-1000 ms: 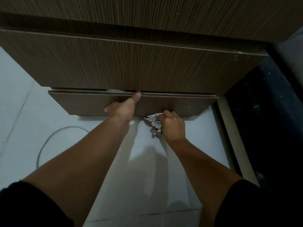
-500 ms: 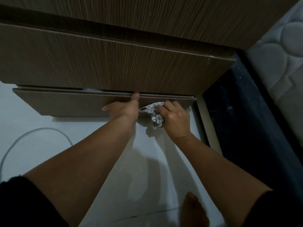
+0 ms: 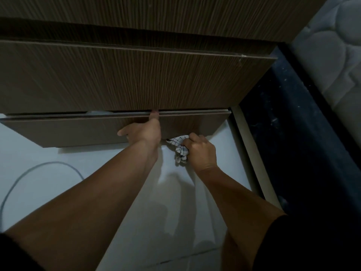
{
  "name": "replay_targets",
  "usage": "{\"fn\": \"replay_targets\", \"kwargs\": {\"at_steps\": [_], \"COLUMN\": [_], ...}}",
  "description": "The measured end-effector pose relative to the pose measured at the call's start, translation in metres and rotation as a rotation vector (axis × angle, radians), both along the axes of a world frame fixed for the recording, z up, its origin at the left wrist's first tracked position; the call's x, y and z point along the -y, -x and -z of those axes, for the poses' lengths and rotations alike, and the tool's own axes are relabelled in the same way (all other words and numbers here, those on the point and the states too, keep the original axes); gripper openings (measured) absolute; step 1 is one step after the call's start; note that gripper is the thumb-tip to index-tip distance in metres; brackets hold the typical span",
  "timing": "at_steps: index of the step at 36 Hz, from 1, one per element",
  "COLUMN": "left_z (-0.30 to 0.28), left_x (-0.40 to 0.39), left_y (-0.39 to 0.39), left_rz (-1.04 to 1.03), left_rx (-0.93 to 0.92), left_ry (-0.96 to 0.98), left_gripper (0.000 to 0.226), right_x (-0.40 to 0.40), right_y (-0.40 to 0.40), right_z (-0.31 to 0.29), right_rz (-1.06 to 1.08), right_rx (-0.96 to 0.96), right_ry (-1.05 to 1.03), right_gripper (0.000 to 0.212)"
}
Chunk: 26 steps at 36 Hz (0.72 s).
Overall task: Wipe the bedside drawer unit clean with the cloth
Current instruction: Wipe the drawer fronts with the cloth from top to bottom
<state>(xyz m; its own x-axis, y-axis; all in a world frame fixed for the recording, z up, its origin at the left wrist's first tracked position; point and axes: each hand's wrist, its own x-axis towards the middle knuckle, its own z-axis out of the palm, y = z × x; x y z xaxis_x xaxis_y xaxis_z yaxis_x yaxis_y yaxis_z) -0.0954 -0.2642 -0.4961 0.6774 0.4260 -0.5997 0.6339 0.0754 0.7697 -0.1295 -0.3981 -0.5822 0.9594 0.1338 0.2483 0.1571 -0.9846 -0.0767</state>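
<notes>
Head view: right hand [image 3: 202,151] fingers curl round the bunched checked cloth [image 3: 180,148], soft and light, at the lower drawer front's [image 3: 78,130] near edge. Left hand [image 3: 143,132] grips that stiff panel, thumb on its top edge.

Dim room, we see soft arm shadows on the pale floor [image 3: 136,222] below our hands, dark murk right of them, wide-angle bending of edges, slightly soft, grainy detail.
</notes>
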Motion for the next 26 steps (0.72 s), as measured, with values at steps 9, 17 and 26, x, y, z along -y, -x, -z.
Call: {"fn": "replay_targets", "kwargs": {"at_steps": [9,17,26], "left_z": [0.004,0.011,0.014], "left_x": [0.014,0.025,0.034], "left_y": [0.002,-0.007,-0.019], "left_rz": [0.001,0.041,0.099], "left_rx": [-0.017,-0.036,-0.039], "left_ry": [0.144,0.122,0.201], "left_gripper": [0.103,0.1,0.095], "right_x": [0.041,0.058,0.054], "right_y": [0.005,-0.003,-0.005], "right_z": [-0.064,-0.042,-0.013], "right_rz": [-0.033,0.005,0.098], "right_rx": [0.317,0.221,-0.025], "right_ry": [-0.109,-0.08,-0.078], "right_gripper": [0.019,0.017,0.024]}}
